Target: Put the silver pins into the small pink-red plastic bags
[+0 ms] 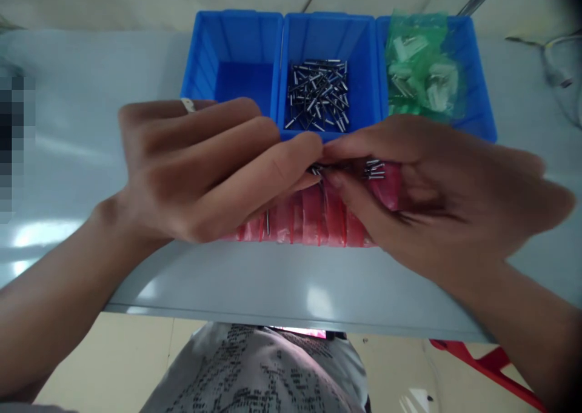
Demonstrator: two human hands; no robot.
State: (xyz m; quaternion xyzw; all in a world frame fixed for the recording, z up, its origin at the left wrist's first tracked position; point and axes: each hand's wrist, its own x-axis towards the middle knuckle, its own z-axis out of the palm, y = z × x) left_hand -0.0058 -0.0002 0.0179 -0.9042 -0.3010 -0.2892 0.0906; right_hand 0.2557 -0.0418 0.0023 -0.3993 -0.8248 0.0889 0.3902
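My left hand is closed, back of the hand up, with a ring on one finger. Small metal blind rivets show at its fingertips. My right hand meets it there, thumb and forefinger pinched at the same rivets; how many are held is hidden. Below the hands lies a row of pink plastic bags, partly covered by my fingers. A few rivets show over a pink bag beneath my right hand, and a single rivet is on the bags to the left.
Three blue bins stand behind my hands. A heap of rivets fills part of the middle bin. The left bin shows a bare floor. Green bags with white packets sit in the right bin. A cable lies at right.
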